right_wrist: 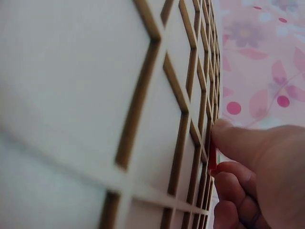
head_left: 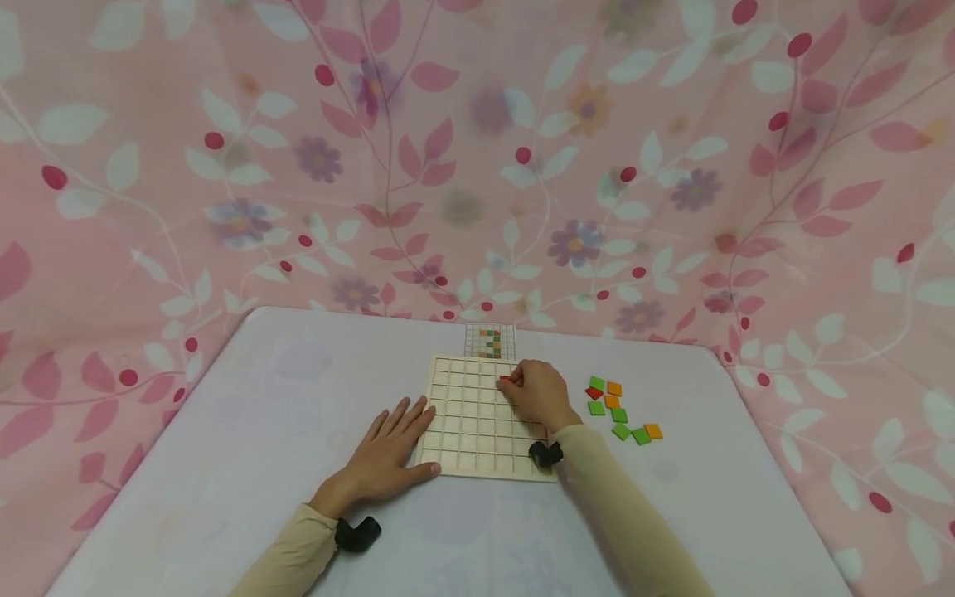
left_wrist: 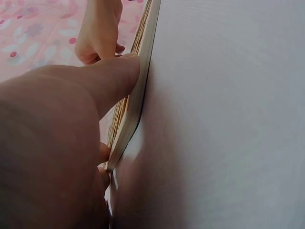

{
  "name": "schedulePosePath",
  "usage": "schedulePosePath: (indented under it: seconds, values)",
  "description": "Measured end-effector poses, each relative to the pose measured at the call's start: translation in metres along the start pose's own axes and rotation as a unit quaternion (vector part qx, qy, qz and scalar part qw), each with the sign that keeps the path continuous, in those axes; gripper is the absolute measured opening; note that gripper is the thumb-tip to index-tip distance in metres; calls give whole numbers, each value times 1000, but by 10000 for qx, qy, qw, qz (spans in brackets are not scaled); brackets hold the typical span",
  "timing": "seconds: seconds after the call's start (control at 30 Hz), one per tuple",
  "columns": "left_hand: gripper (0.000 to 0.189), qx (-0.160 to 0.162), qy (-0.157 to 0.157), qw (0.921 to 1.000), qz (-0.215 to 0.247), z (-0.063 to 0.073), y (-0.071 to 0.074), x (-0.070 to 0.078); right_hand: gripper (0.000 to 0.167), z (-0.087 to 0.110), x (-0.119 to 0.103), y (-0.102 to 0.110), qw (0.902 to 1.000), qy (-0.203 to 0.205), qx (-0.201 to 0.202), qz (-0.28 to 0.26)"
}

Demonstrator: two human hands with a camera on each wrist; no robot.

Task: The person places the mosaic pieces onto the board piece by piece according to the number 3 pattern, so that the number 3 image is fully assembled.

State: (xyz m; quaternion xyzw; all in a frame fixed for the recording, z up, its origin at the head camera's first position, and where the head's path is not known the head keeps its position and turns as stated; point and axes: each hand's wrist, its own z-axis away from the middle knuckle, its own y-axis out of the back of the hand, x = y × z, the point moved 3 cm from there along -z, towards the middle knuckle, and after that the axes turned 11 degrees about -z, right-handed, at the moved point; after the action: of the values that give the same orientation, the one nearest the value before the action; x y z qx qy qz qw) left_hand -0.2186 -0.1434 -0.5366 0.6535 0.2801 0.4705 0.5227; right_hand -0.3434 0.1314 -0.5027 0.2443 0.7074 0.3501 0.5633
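- Head view: nearest us are two beige sleeves (head_left: 287,555), a black device (head_left: 358,535) at each wrist.
- Next we see the left hand (head_left: 384,458), straight-fingered and clasping nothing, its thumb and fingertips touching the left side of the board (head_left: 492,475).
- The board, a pale grid, lies on the white table (head_left: 485,539).
- Right of it, we count five green tiles (head_left: 619,415), three orange tiles (head_left: 653,431) and one red tile (head_left: 593,393).
- Over the board's far right part, the right hand (head_left: 539,394) pinches a red piece (head_left: 504,378); we cannot tell whether the piece touches the grid.
- Behind the board lies a patterned card (head_left: 472,342), then floral cloth (head_left: 477,166).
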Motion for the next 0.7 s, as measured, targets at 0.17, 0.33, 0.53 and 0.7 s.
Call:
schedulePosePath:
  seconds: [0.17,0.33,0.53,0.7]
  values:
    - [92,-24,19,10000,-7,0,0,0,29,-1,-1,-1,9999,-26,128,-36]
    - [92,-6,12,10000,-21,1,-1,-1,23,-1,-1,0,9998,44,141,-95]
    - [92,11,17,10000,-57,1,-1,-2,15,0,-1,2,9994,157,86,-282]
    - [92,-2,-4,10000,-40,0,-2,-1,15,0,-1,1,9994,202,32,-295]
